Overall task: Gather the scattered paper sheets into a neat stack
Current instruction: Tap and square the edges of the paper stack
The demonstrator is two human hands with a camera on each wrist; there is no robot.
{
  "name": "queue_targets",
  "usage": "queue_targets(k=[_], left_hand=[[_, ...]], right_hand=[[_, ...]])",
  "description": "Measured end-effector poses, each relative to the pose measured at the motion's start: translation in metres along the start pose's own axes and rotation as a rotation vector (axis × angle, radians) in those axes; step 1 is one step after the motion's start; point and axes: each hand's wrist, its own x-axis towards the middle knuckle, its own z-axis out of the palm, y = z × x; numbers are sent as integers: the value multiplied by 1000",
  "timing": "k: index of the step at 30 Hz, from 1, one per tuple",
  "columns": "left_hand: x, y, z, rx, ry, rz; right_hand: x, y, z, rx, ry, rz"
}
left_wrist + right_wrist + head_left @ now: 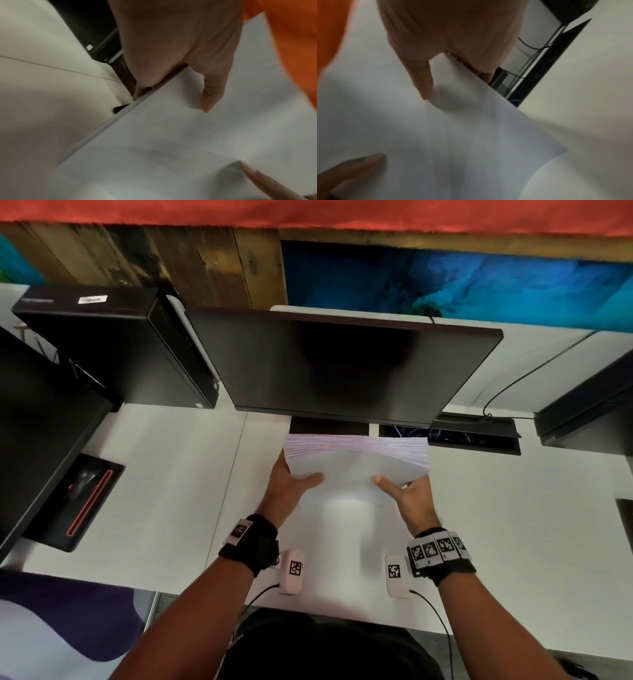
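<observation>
A thick stack of white paper sheets (pixel 356 463) stands tilted on its lower edge on the white desk (pixel 171 474), just in front of the monitor. My left hand (pixel 291 484) grips the stack's left side, thumb on the near face and fingers behind. My right hand (pixel 407 491) grips the right side the same way. In the left wrist view the left hand's thumb (pixel 212 94) presses the top sheet (pixel 171 135). The right wrist view shows my right thumb (pixel 423 81) on the sheet (pixel 453 128), whose lower corner curls. The fingers behind the stack are hidden.
A dark monitor (pixel 342 364) stands right behind the stack. A black computer case (pixel 113 344) sits at the back left, a mouse (pixel 85 477) on a black pad at the left. An open cable slot (pixel 476 433) lies at the right, beside another black device (pixel 589 412).
</observation>
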Motion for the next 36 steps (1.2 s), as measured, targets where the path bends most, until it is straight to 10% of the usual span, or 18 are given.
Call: queue_targets(k=[22, 36], left_hand=[[9, -39, 9, -124, -74, -121], [5, -3, -4, -9, -108, -1]], right_hand=[[12, 29, 11, 113, -22, 225], [10, 4, -8, 16, -70, 81]])
